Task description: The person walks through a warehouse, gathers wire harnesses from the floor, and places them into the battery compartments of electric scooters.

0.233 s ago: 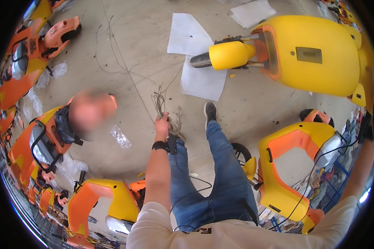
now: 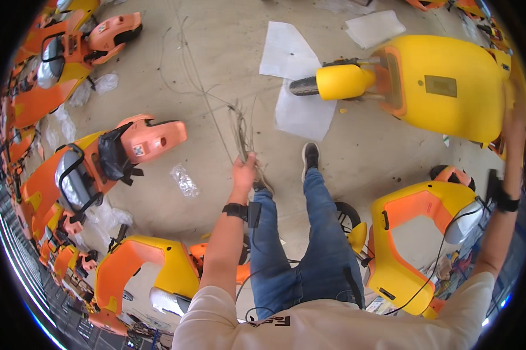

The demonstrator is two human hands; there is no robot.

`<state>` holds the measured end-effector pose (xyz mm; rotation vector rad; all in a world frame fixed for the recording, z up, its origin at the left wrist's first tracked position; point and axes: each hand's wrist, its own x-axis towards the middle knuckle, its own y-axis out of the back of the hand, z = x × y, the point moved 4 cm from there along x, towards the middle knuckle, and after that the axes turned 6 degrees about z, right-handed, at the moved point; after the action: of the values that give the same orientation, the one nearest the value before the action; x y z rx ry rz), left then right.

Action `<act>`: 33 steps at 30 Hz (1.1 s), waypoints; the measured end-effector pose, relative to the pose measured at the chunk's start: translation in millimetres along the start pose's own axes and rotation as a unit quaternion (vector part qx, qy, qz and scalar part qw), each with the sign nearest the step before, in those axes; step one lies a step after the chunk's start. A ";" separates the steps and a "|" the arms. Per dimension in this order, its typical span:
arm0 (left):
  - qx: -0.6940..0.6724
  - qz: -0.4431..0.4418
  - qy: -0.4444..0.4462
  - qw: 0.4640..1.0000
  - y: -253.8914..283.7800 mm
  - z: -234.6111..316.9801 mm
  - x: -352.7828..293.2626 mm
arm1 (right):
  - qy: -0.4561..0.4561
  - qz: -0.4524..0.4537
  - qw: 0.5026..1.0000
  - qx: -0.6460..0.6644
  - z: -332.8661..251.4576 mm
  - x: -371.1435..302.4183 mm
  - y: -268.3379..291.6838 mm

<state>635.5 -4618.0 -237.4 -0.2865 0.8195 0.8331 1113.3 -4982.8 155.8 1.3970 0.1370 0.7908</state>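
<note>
My left hand (image 2: 244, 169) is closed round a bundle of thin grey-green wires or cords (image 2: 238, 131); the loose ends hang out past the fingers over the floor. A black wrist strap with a small box (image 2: 244, 213) sits on that forearm. Out at the right rim, my right hand (image 2: 514, 119) reaches up beside the far end of the big yellow scooter body (image 2: 467, 108). Its fingers are smeared and hard to see, so whether it touches the scooter is not plain. The scooter's yellow front fender (image 2: 337, 82) and black tyre (image 2: 302, 87) point left.
White foam sheets (image 2: 301, 119) lie under the tyre. Orange and yellow scooters stand at left (image 2: 152, 140), lower left (image 2: 132, 256) and lower right (image 2: 411, 201). Crumpled clear plastic (image 2: 184, 180) and long thin wires (image 2: 196, 76) lie on the concrete floor.
My right hand has moved from low at the right rim up beside the yellow scooter. My left hand still grips the bundle. The whole view has shifted slightly.
</note>
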 end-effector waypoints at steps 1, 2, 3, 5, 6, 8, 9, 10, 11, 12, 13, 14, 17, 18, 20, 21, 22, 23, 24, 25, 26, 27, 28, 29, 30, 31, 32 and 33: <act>0.005 0.011 -0.006 1.000 3.1 13.5 -9.7 | -0.060 -0.079 0.981 0.168 -50.8 -18.7 -40.5; -0.007 -0.015 -0.012 1.000 -4.2 22.3 -22.4 | -0.115 -0.204 0.910 0.341 -114.7 -41.1 -72.3; -0.015 -0.034 -0.021 0.999 -0.8 32.8 -34.7 | -0.185 -0.340 0.771 0.505 -194.3 -72.5 -104.6; -0.003 -0.029 -0.038 0.999 11.1 46.3 -50.8 | -0.221 -0.473 0.613 0.593 -329.9 -122.9 -143.1; 0.004 -0.046 -0.043 0.998 7.9 49.5 -58.1 | -0.236 -0.557 0.553 0.573 -382.9 -142.4 -147.9; -0.008 -0.078 -0.037 0.996 -6.1 65.4 -76.7 | -0.320 -0.644 0.419 0.554 -449.6 -191.2 -180.0; -0.012 -0.090 -0.029 0.995 0.1 67.9 -81.8 | -0.385 -0.600 0.371 0.596 -479.7 -189.4 -172.4; -0.004 -0.100 -0.063 0.993 7.7 65.3 -82.5 | -0.449 -0.552 0.317 0.627 -501.7 -194.7 -164.0; 0.001 -0.103 -0.059 0.993 11.6 64.1 -86.4 | -0.455 -0.551 0.312 0.626 -511.4 -204.8 -169.9; -0.047 -0.114 -0.033 0.992 14.6 62.7 -91.3 | -0.477 -0.506 0.245 0.676 -524.2 -213.7 -182.5; -0.097 -0.118 -0.011 0.988 20.3 63.3 -94.5 | -0.487 -0.460 0.177 0.721 -537.9 -205.7 -173.1; -0.089 -0.097 -0.022 0.991 28.5 63.0 -96.1 | -0.507 -0.445 0.214 0.706 -538.1 -203.4 -165.6; -0.158 -0.086 -0.002 0.984 45.0 71.4 -104.1 | -0.472 -0.488 0.261 0.686 -532.6 -192.9 -137.0; -0.166 -0.091 -0.004 0.982 50.1 74.6 -106.4 | -0.470 -0.487 0.271 0.685 -528.6 -191.7 -131.1; -0.172 -0.129 0.006 0.977 61.4 82.4 -108.8 | -0.452 -0.511 0.283 0.674 -523.3 -189.5 -120.2; -0.177 -0.133 0.003 0.975 65.9 87.4 -108.7 | -0.450 -0.509 0.290 0.674 -521.0 -187.5 -116.1; -0.178 -0.132 0.000 0.975 73.0 90.5 -108.4 | -0.438 -0.510 0.290 0.681 -522.6 -187.4 -110.6; -0.178 -0.131 -0.003 0.975 77.8 92.6 -107.3 | -0.426 -0.510 0.290 0.688 -524.2 -186.2 -105.5; -0.201 -0.120 0.009 0.972 80.5 83.9 -97.4 | -0.427 -0.508 0.292 0.688 -525.3 -184.2 -101.5; -0.200 -0.123 0.009 0.972 80.2 89.5 -97.3 | -0.440 -0.489 0.278 0.700 -527.2 -180.1 -96.4; -0.193 -0.121 0.011 0.974 79.1 96.7 -98.7 | -0.452 -0.470 0.262 0.712 -528.7 -175.5 -91.3; -0.185 -0.118 0.013 0.975 77.8 101.7 -99.4 | -0.454 -0.467 0.262 0.712 -527.8 -170.2 -85.8; -0.181 -0.118 0.014 0.976 78.6 102.6 -97.4 | -0.466 -0.473 0.236 0.710 -530.7 -162.4 -75.3; -0.143 -0.122 -0.003 0.982 77.2 105.6 -96.2 | -0.477 -0.477 0.211 0.707 -532.5 -156.5 -68.1; -0.104 -0.126 -0.020 0.986 76.1 108.5 -94.6 | -0.479 -0.474 0.208 0.709 -535.4 -153.7 -66.8; -0.100 -0.126 -0.021 0.987 75.3 108.7 -91.9 | -0.442 -0.476 0.281 0.706 -536.3 -149.4 -66.9; -0.060 -0.128 -0.042 0.989 74.2 108.3 -88.0 | -0.403 -0.475 0.353 0.698 -535.7 -145.3 -68.1; -0.019 -0.129 -0.063 0.989 72.8 108.8 -83.9 | -0.404 -0.474 0.350 0.700 -534.5 -144.5 -74.5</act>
<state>605.4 -4558.7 -96.9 -0.3613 0.6323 0.6181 754.9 -4622.4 -76.1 2.5738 0.8985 -1.5730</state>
